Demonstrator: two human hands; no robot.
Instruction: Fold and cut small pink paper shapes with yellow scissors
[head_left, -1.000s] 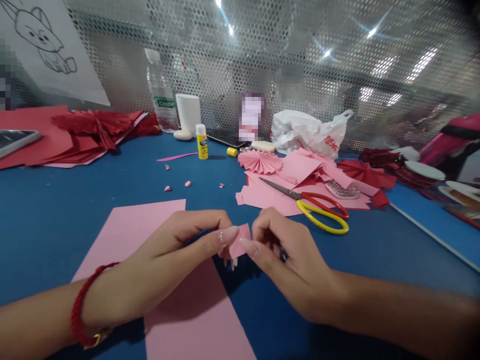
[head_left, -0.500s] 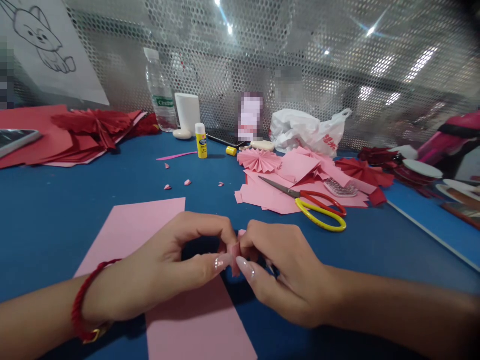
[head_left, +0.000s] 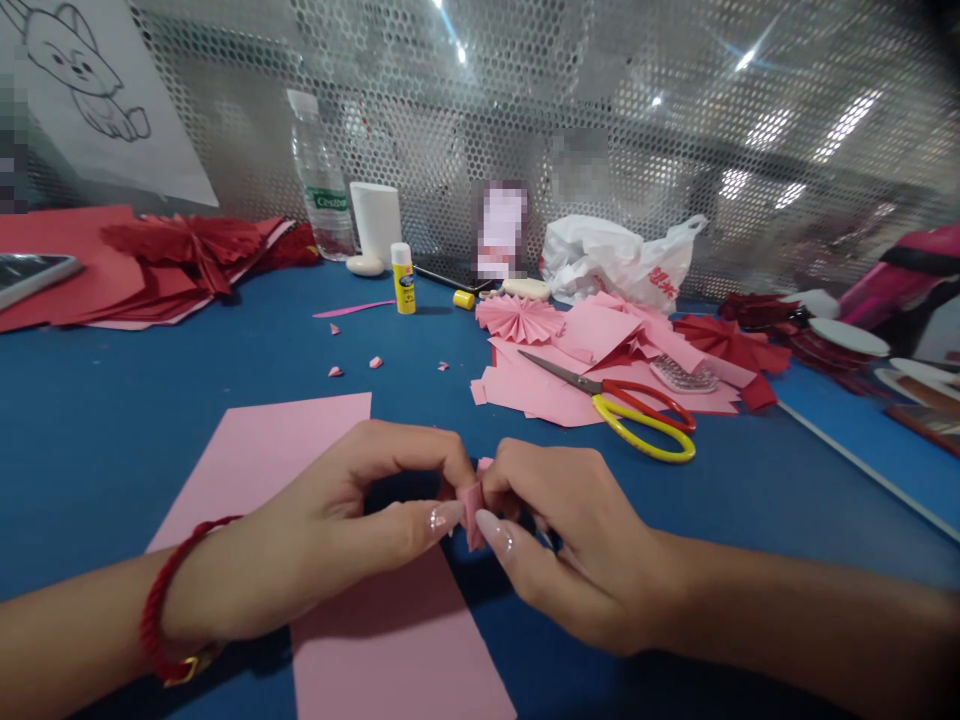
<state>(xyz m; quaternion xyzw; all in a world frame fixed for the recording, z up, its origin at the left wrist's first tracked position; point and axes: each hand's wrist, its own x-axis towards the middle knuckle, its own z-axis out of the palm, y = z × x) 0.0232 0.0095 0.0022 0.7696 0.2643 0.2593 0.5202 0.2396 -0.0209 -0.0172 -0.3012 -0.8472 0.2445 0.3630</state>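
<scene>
Between the fingertips of my left hand [head_left: 337,540] and my right hand [head_left: 570,540] is a small folded piece of pink paper [head_left: 471,515]. Both hands pinch it, thumbs toward me and index fingers behind, and the fingers partly hide it. A flat sheet of pink paper [head_left: 405,640] lies beneath my left hand and wrist. Ahead of my hands, small pink paper scraps [head_left: 376,362] are scattered on the blue table [head_left: 187,365]. Scissors [head_left: 600,388] with one red and one yellow handle rest on a heap of pink paper [head_left: 517,385] to the right.
A glue stick [head_left: 405,285], its yellow cap [head_left: 463,299], a water bottle [head_left: 321,190] and a propped phone [head_left: 501,230] stand at the back by a perforated metal panel [head_left: 420,110]. Red paper [head_left: 67,265] lies at left, a white plastic bag [head_left: 600,262] behind the heap.
The hands stay almost in place with the folded pink paper. Slightly more of its front face shows between the thumbs now. The view has shifted a little.
</scene>
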